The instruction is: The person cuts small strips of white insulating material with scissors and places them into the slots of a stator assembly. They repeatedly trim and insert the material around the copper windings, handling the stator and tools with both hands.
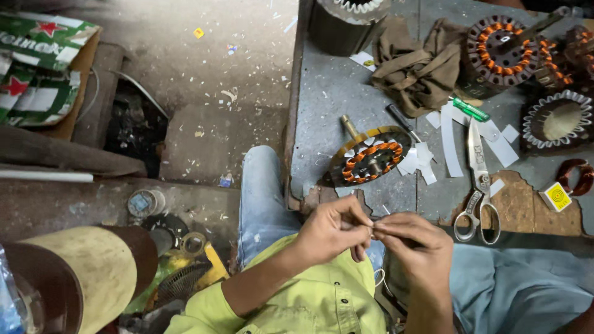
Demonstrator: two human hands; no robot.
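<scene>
Two hands pinch one thin wire at the bench edge.

Left hand (334, 230) and right hand (413, 242) meet fingertip to fingertip, each nipping a fine wire (372, 229) too thin to trace (its ends are lost against the fingers). At 12 o'clock from them lies one copper-wound stator (370, 156) on the bench (328, 93); at 2 o'clock, one pair of scissors (478, 185) among white paper strips. Three more wound stators sit at the far right, two cut off by the frame. A brown rag (416, 65) lies bunched at 1 o'clock.

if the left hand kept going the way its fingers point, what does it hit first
The left hand points rightward, fingertips already meeting the right hand around something small; so that hand comes first, though depth is hard to judge.
</scene>
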